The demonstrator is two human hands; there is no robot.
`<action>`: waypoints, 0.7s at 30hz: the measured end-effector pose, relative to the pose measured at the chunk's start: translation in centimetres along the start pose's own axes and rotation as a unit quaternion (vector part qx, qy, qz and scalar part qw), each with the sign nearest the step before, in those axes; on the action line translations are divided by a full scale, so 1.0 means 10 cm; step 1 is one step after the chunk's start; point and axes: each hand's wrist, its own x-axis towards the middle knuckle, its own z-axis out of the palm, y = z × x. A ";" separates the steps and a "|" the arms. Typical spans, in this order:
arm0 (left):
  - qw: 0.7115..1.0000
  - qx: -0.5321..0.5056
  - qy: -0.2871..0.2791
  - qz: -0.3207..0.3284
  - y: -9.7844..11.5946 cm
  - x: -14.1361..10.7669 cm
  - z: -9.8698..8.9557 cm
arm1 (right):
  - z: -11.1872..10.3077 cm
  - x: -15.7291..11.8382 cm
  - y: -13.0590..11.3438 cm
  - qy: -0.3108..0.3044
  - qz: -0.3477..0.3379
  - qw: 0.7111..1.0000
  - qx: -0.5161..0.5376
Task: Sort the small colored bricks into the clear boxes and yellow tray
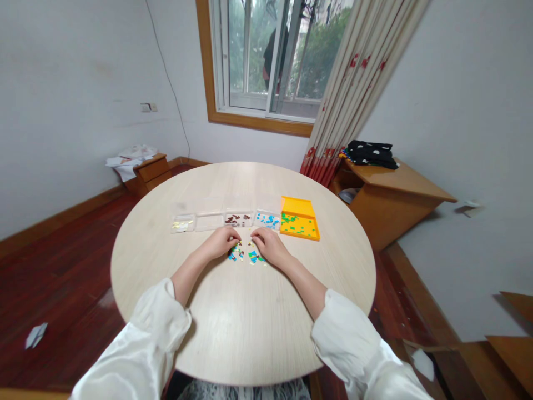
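My left hand (224, 241) rests low over the table with its fingers curled together, at the edge of a loose pile of small coloured pieces (236, 254). My right hand (268, 244) is bent over a second pile of small blue, green, yellow and brown pieces (253, 257), its fingertips drawn together. Whatever either set of fingertips holds is too small to make out. Behind my hands stands a row of clear boxes: one with brown pieces (237, 218), one with blue pieces (268, 219), and one with pale yellow pieces (182, 225).
At the row's right end lies an open yellow case (300, 232) with green pieces. Another clear box (209, 221) sits among the others. The round table (250, 322) has a wooden desk (400, 189) on its right and a small cabinet (153, 171) at the back left.
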 end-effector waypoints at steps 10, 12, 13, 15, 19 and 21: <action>1.000 0.002 -0.011 -0.020 0.07 -0.01 0.00 | 0.05 0.01 0.05 0.029 0.005 0.999 0.037; 1.000 0.000 -0.003 -0.020 0.09 -0.02 0.00 | 0.05 0.01 0.05 0.033 0.003 0.999 0.039; 1.000 -0.007 0.002 -0.023 0.10 -0.03 0.00 | 0.05 0.01 0.06 0.034 0.002 0.999 0.040; 0.999 -0.032 0.018 -0.033 0.11 -0.03 0.01 | 0.05 0.01 0.05 0.033 0.002 0.999 0.040; 0.986 -0.134 0.073 -0.065 0.09 -0.01 0.04 | 0.03 0.01 0.03 0.041 0.017 0.998 0.039; 0.970 -0.203 0.105 -0.084 0.08 0.01 0.06 | 0.01 0.01 0.02 0.049 0.029 0.997 0.050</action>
